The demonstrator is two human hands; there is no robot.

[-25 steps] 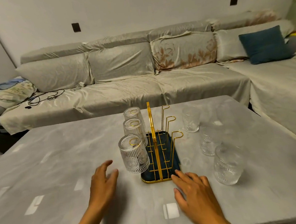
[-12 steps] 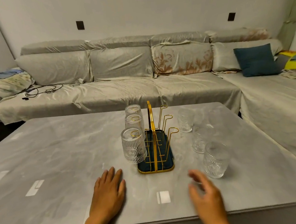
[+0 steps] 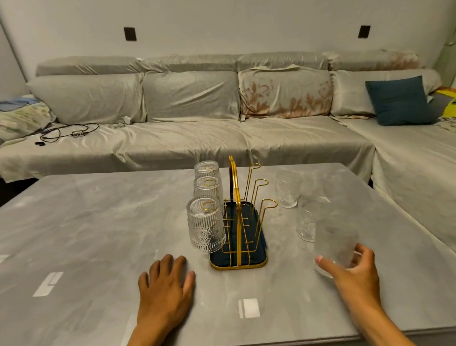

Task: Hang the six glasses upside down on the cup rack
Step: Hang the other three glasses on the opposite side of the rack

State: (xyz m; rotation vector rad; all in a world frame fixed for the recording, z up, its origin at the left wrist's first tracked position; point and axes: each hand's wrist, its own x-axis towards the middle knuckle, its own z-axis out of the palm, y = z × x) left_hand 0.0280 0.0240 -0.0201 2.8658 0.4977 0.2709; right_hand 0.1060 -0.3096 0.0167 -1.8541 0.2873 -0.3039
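So the right hand [image 3: 355, 269] is wrapped around the nearest glass [image 3: 334, 243], left hand [image 3: 166, 288] flat and empty on the worktop [image 3: 91, 236] beside the cup rack [image 3: 241, 226]; glass looks slick and breakable, so I'd grip mid-body.

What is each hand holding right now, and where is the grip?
The right hand grips the nearest loose glass around its lower body. The left hand lies flat on the table, holding nothing.
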